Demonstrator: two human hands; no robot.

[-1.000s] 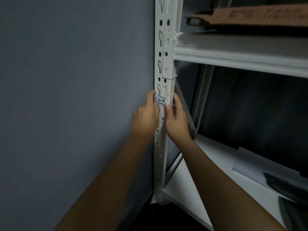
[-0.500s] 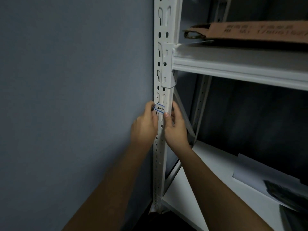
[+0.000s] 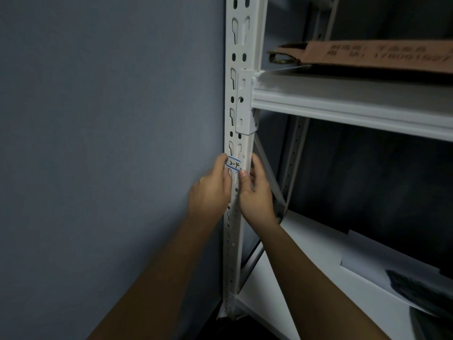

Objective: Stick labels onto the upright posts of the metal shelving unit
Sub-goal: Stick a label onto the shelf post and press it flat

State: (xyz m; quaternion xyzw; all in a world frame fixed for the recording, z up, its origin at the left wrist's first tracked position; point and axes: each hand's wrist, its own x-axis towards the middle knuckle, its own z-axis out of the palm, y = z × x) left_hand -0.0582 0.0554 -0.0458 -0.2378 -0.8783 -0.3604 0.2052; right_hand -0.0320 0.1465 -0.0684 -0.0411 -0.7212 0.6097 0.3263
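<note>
Head view: a small white blue-edged paper label [image 3: 233, 164] marked "2-4" lies on the white perforated metal post [image 3: 241, 69]; the left hand [image 3: 209, 192] pinches its left end; the right hand [image 3: 256, 192] curls around the post, thumb at the label's lower right corner.

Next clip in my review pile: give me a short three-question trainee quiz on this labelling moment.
1. What is handwritten on the label?
2. True or false: the label sits on the upright post above the shelf beam bracket.
3. Which item lies on the upper shelf? A) a cardboard box B) a paint tin C) a drill

Key:
1. "2-4", inside a blue border.
2. False. It sits below the bracket, with the left hand at its left edge and the right hand at its lower right corner.
3. A, the cardboard box.
</note>
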